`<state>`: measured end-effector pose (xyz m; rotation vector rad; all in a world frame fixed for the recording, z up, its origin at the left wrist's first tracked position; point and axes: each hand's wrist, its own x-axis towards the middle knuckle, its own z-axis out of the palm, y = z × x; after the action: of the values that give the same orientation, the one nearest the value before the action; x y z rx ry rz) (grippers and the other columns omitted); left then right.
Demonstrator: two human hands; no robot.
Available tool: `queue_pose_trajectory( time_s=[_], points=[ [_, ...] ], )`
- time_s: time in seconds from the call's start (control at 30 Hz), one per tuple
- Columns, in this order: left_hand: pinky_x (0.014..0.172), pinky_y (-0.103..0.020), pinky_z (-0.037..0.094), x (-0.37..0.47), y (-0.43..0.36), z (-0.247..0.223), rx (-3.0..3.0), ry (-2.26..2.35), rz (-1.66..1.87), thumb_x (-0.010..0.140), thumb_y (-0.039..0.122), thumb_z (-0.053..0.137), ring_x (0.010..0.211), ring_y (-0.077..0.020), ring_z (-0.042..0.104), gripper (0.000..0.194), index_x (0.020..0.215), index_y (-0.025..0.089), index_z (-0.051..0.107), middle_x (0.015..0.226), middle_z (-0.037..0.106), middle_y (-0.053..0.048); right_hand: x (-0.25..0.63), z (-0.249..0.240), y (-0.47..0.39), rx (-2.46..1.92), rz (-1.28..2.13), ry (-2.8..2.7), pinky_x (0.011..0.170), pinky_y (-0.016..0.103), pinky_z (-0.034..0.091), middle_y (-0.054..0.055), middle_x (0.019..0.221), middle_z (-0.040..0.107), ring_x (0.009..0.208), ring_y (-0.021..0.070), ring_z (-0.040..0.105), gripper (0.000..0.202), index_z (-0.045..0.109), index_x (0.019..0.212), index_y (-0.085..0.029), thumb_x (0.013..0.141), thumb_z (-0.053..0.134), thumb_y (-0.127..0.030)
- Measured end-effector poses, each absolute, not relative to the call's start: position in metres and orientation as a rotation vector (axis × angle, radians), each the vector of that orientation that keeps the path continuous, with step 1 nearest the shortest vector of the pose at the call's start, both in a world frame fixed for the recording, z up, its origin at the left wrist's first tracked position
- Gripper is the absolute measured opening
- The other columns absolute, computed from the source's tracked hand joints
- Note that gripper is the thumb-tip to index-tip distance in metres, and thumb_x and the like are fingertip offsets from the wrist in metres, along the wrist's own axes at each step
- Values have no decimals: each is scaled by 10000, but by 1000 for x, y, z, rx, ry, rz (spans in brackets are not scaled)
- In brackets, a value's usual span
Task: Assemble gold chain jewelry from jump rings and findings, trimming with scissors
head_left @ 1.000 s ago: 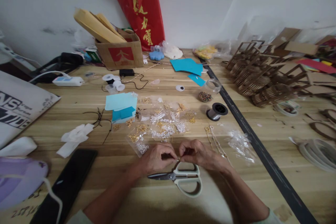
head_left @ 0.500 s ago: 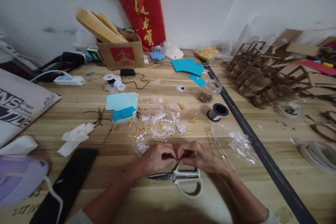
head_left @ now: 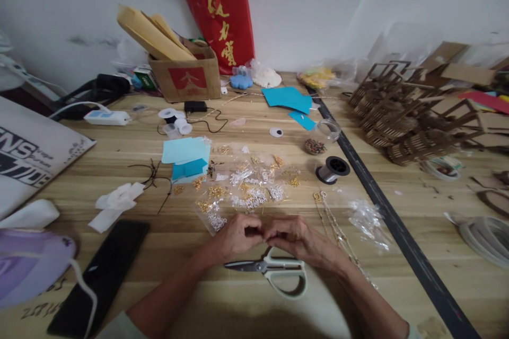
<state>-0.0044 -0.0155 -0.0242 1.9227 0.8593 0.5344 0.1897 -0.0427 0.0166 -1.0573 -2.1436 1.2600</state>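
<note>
My left hand [head_left: 237,235] and my right hand [head_left: 293,234] meet at their fingertips low in the middle of the view. Both are closed in a pinch; whatever lies between the fingers is too small or hidden to name. Just below them, scissors [head_left: 304,278] with pale handles lie on the wooden table [head_left: 222,302], blades pointing left. Beyond the hands spread small clear bags of gold and silver jewelry findings [head_left: 254,198]. Thin chains [head_left: 338,233] lie right of my right hand, partly behind that forearm.
A wire spool [head_left: 333,170] and a jar of beads [head_left: 315,146] stand to the right, near a dark strip [head_left: 369,185]. Blue paper [head_left: 186,151], white strips [head_left: 119,201] and a black phone [head_left: 101,275] lie left. Small wooden baskets [head_left: 413,122] crowd the far right.
My right fingers have shifted slightly left, overlapping the left fingertips more. Both hands stay above the scissors. The whole view has moved a little.
</note>
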Motion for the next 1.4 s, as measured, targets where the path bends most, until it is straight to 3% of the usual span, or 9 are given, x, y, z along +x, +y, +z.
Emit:
queue_pose_trajectory(
  time_s=[0.3,0.73,1.4],
  points=[
    [607,-219,421,-4,-16,-22,1878,861,539,752,137,619,639,-123,577,85,701,145,686,675,655,-2,191,17,-43,-1062,1196,-2178,635,209,408,23,834,619,699,122,553,124,618,866,-167,912,512,-212],
    [657,-244,458,-3,-18,-17,1843,924,626,746,164,658,667,-143,611,35,724,142,675,708,691,-25,195,-2,-40,-1147,1323,-1988,574,210,344,-4,737,537,655,117,455,75,572,869,-161,885,523,-215],
    [672,-251,447,-7,-10,-8,1807,850,611,787,225,619,671,-151,603,138,694,132,662,693,679,-41,195,3,-37,-1129,1438,-1873,532,204,292,-29,674,466,599,99,386,87,549,824,-163,872,536,-233]
  ],
)
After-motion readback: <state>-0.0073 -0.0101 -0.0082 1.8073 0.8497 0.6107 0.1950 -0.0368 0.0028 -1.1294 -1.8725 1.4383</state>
